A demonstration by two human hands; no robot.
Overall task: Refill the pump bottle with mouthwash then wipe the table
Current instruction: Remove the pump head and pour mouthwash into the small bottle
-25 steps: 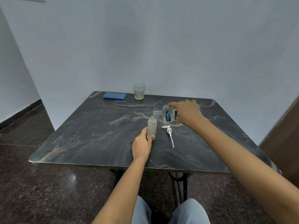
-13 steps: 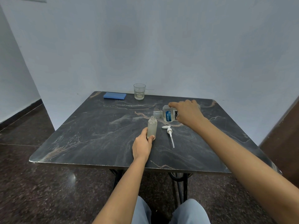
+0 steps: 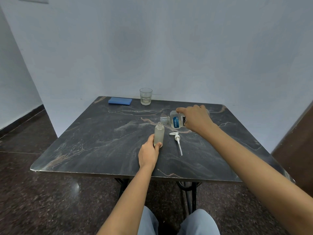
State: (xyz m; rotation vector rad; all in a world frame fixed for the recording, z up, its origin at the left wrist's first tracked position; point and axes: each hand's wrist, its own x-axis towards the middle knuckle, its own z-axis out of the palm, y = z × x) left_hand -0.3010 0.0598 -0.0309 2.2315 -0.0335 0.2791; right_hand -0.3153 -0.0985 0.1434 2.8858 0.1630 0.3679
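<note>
A frosted pump bottle (image 3: 159,134) stands upright and uncapped on the dark marble table (image 3: 105,141). My left hand (image 3: 148,153) grips its lower part. My right hand (image 3: 196,119) holds a clear mouthwash bottle (image 3: 175,121) with a blue label, tipped on its side, its open neck just above and right of the pump bottle's mouth. The white pump head (image 3: 177,140) with its long tube lies flat on the table to the right of the pump bottle. A folded blue cloth (image 3: 120,100) lies at the far left edge of the table.
A drinking glass (image 3: 145,96) with a little liquid stands at the table's far edge, beside the cloth. A pale wall rises right behind the table. My knees show below the near edge, above a dark speckled floor.
Almost nothing differs: both hands keep their grips, and the mouthwash bottle stays tipped over the pump bottle's mouth.
</note>
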